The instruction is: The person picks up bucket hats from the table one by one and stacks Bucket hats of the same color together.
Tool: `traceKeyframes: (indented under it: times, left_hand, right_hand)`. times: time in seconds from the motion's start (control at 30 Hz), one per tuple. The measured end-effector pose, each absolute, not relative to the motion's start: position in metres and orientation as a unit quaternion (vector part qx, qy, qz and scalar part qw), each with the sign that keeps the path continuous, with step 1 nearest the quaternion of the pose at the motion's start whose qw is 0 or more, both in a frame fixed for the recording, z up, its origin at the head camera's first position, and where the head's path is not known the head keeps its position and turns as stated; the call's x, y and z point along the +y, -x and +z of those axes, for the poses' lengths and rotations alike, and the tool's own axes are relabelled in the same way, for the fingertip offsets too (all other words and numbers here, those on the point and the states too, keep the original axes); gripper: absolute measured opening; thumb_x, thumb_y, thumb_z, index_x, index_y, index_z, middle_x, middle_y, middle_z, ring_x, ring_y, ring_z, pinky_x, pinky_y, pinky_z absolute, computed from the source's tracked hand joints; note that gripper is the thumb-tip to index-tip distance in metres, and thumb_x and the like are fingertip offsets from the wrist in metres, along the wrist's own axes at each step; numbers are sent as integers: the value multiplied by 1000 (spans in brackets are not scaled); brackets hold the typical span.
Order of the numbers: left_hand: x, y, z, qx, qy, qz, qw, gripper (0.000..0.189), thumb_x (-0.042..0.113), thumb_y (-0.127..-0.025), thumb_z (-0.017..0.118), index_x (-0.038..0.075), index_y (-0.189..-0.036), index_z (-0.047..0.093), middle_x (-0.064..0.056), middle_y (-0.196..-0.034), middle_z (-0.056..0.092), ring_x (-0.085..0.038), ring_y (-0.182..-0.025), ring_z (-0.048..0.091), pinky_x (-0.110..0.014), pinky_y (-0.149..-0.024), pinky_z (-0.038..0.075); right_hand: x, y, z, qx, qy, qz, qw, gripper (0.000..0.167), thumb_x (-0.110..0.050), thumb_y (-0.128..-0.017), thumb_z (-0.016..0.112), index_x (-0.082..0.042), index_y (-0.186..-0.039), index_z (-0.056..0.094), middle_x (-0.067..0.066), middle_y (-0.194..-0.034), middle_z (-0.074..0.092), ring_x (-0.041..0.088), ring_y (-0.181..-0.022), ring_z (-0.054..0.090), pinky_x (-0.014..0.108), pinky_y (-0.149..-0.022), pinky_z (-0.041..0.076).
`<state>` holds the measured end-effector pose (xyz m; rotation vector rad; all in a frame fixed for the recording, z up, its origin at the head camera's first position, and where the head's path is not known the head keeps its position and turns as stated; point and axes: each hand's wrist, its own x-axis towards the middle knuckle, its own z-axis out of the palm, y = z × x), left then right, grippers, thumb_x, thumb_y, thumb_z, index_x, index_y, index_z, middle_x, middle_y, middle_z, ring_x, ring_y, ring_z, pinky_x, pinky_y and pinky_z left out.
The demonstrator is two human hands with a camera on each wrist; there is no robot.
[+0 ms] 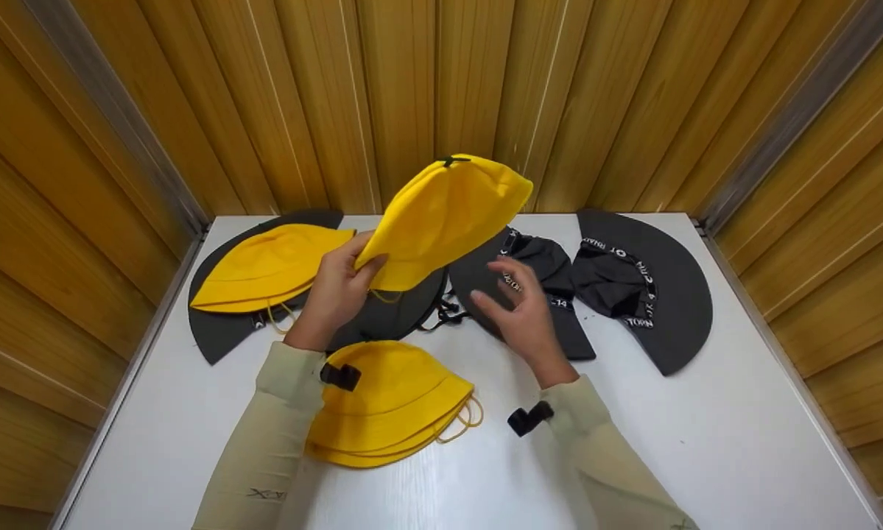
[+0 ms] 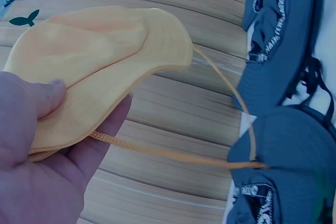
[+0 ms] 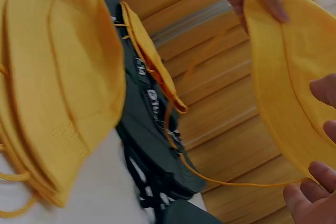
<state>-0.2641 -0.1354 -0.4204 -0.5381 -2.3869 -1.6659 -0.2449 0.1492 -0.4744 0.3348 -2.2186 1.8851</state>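
Note:
My left hand [image 1: 336,291] pinches the brim of a folded yellow bucket hat [image 1: 445,217] and holds it up above the table. In the left wrist view the thumb [image 2: 44,98] lies on the yellow hat [image 2: 100,61], and its yellow cord [image 2: 173,156] hangs down to the dark hats below. My right hand [image 1: 526,313] hovers open beside it, fingers relaxed, holding nothing. In the right wrist view the fingertips [image 3: 315,174] sit close to the hat's edge [image 3: 286,87].
A stack of yellow hats [image 1: 389,405] lies near me on the white table [image 1: 706,442]. Another yellow hat [image 1: 268,265] rests on a dark hat at back left. Dark grey hats [image 1: 644,283] with white lettering lie at centre and back right. Wooden walls enclose the table.

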Motion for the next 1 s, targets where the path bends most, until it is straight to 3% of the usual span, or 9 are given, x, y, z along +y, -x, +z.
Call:
traceKeyframes:
  times: [0.2,0.3,0.47,0.63,0.83,1.0]
  left_hand:
    - [-131,252,-403,-799,212,-558,68,37,17,-100,64,27,-136,65,2,-127,70,-18,-110,69,-42,-99,59]
    - [-129,248,-398,-798,229,-555,45,36,18,-100,65,25,-136,66,2,-126,70,-17,-109,70,-40,-99,59]
    - [-130,243,-393,-793,256,-552,19,35,17,-100,64,20,-135,66,0,-124,71,-18,-106,71,-38,-98,59]
    - [-137,240,-389,-788,246,-563,12,35,14,-100,65,18,-134,66,-3,-122,71,-20,-104,71,-36,-96,60]
    - [-143,234,-388,-735,184,-652,37,43,13,-94,74,16,-136,63,-9,-123,69,-26,-102,70,-36,-89,63]
    - [-141,231,-393,-517,175,-836,59,54,14,-92,77,15,-141,54,-13,-127,64,-25,-106,70,-36,-90,62]
  right_hand:
    - [192,268,-437,-672,-16,731,114,82,-26,-92,78,-18,-157,28,6,-160,37,19,-148,37,40,-126,31]
    - [209,275,-427,-601,-44,794,82,71,-22,-96,73,-18,-154,32,5,-152,46,20,-139,46,34,-122,37]
    - [234,276,-421,-493,-119,861,-28,41,-12,-100,66,-8,-137,51,7,-128,60,20,-117,62,31,-106,53]
    - [245,266,-417,-481,-159,856,-102,35,-8,-101,63,-8,-135,56,7,-123,65,22,-111,68,35,-99,59]
    - [231,258,-404,-466,-187,861,-83,29,-8,-102,61,-9,-130,62,7,-121,69,22,-110,71,37,-96,60]
    - [212,251,-395,-412,-235,878,-56,28,-7,-103,57,-6,-131,61,9,-122,68,25,-110,72,38,-95,61]
